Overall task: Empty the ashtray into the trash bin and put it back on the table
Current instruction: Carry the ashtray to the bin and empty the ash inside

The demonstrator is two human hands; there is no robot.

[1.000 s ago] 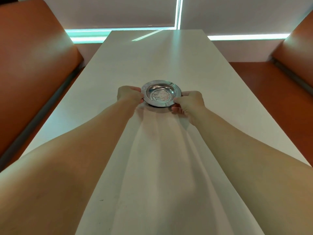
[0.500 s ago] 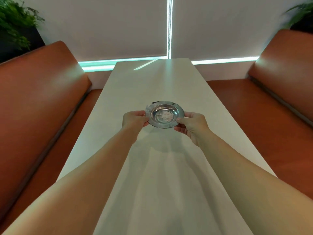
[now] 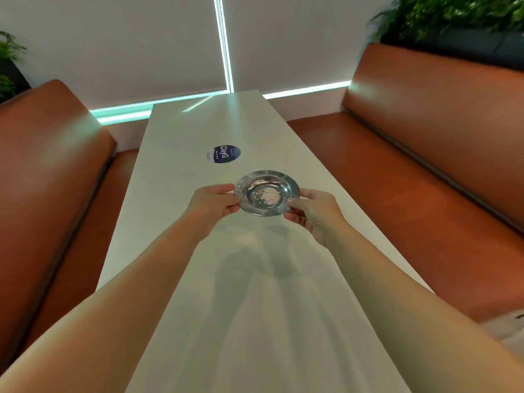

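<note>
Both hands grip one metal ashtray (image 3: 267,193): the left hand (image 3: 213,201) pinches its rim at 9 o'clock, thumb on top and fingers under, and the right hand (image 3: 311,211) pinches the rim at 3 o'clock the same way. The ashtray hangs in the air above the white desk (image 3: 175,171), roughly level, with a small heap of pale ash (image 3: 268,195) lying in its bowl; its shadow falls on the desk nearer the person, toward 6 o'clock. One second ago the ashtray sat flat on the desk with the hands at its sides; half a second ago it was just lifted; now it is higher and nearer the camera. A round blue sticker (image 3: 223,154) shows on the desk at 12 o'clock from the ashtray, a spot that the earlier frames showed covered. The view has also tipped up, so more of the wall and the plants (image 3: 453,12) at 1 o'clock appear. The desk runs long and narrow from 6 to 12 o'clock, its bare top open all round the sticker. Orange benches (image 3: 411,154) flank both long edges at 3 and 9 o'clock.
</note>
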